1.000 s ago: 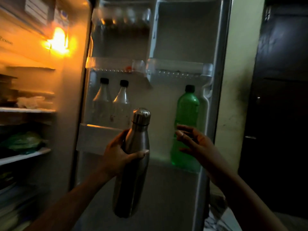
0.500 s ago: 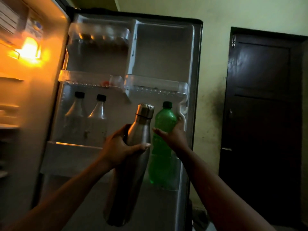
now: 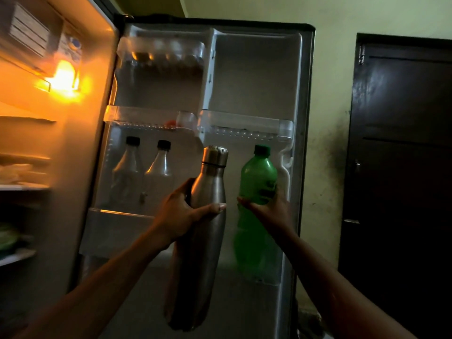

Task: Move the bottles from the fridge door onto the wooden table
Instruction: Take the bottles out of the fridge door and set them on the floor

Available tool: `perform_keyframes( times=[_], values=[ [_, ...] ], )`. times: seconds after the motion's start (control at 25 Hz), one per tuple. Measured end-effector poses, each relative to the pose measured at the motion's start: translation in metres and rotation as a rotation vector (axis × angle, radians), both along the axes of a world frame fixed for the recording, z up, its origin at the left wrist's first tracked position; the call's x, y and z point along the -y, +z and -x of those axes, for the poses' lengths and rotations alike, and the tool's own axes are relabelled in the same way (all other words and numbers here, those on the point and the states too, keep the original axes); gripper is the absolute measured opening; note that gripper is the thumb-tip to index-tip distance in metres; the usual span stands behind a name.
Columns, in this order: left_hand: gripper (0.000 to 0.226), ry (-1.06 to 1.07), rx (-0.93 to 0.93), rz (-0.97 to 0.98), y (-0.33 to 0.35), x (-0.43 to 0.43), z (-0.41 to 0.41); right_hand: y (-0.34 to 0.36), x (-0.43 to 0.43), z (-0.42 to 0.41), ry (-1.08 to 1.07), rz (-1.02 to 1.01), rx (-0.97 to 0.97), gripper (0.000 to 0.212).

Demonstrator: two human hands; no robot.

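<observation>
Two hands up at the open grey fridge door (image 3: 256, 81). Left hand (image 3: 181, 214) first: in from the lower left on a long outstretched forearm, wrapped round the waist of the tall brushed-steel bottle (image 3: 212, 182). Thumb laid flat across the front, fingers curled round the back, a full firm grip. Held near upright with a slight lean, out in front of the middle of the door, clear of the shelves.

Now the right hand (image 3: 271, 209): in from the lower right, back of the hand towards the camera, closed round the green plastic bottle (image 3: 256, 177) at label height. One tip showing at the bottle's left edge, the rest round the right side. Upright, low at the right side of the door, base blurred; impossible to say whether lifted yet.

Over to the left, standing in the white door shelf (image 3: 115, 231): first clear black-capped bottle (image 3: 127, 172) and second clear black-capped bottle (image 3: 159, 172), side by side, untouched.

Against a second ago: right hand then spread open and short of the green bottle; half a second ago up on its shoulder; now lower and clasped round the body. Same left-hand grip on the steel one throughout.

Far left, glowing orange fridge lamp (image 3: 64, 77). Far right, dark brown room door (image 3: 403, 143), closed.
</observation>
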State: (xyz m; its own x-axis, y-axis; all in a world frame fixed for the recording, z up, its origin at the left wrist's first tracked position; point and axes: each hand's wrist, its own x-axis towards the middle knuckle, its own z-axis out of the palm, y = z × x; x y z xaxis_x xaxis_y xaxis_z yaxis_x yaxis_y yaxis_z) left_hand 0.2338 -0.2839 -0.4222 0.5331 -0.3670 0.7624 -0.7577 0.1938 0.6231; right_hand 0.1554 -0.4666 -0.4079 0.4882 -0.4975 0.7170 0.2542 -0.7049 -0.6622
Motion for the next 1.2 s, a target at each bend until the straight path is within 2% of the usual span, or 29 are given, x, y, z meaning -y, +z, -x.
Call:
perform_keyframes(
  times=[0.16,0.32,0.48,0.6,0.8,1.04,1.08,1.2],
  values=[
    [0.068,0.017,0.013,0.014,-0.003,0.004,-0.002,0.024,-0.004,0.013,0.073,-0.098,0.220,0.077],
    [0.070,-0.035,-0.017,0.037,0.003,0.009,0.002,0.053,-0.001,0.030,0.020,-0.111,0.316,0.073],
    [0.073,-0.081,-0.067,0.035,0.009,0.015,0.004,0.071,0.008,0.053,0.009,-0.172,0.235,0.082],
    [0.075,-0.120,-0.085,0.018,0.008,0.019,0.011,0.064,0.009,0.079,0.118,-0.198,0.143,0.074],
    [0.059,-0.216,-0.149,0.018,-0.013,0.035,0.037,0.016,0.011,0.122,0.154,-0.270,0.061,0.067],
    [0.064,-0.377,-0.217,-0.101,-0.076,0.063,0.074,-0.069,0.028,0.171,0.056,-0.369,-0.028,0.036],
    [0.065,-0.402,-0.237,-0.140,-0.091,0.070,0.082,-0.087,0.032,0.180,0.024,-0.395,-0.050,0.037],
    [0.068,-0.483,-0.290,-0.281,-0.134,0.094,0.110,-0.144,0.047,0.206,-0.070,-0.465,-0.134,0.059]
  ],
)
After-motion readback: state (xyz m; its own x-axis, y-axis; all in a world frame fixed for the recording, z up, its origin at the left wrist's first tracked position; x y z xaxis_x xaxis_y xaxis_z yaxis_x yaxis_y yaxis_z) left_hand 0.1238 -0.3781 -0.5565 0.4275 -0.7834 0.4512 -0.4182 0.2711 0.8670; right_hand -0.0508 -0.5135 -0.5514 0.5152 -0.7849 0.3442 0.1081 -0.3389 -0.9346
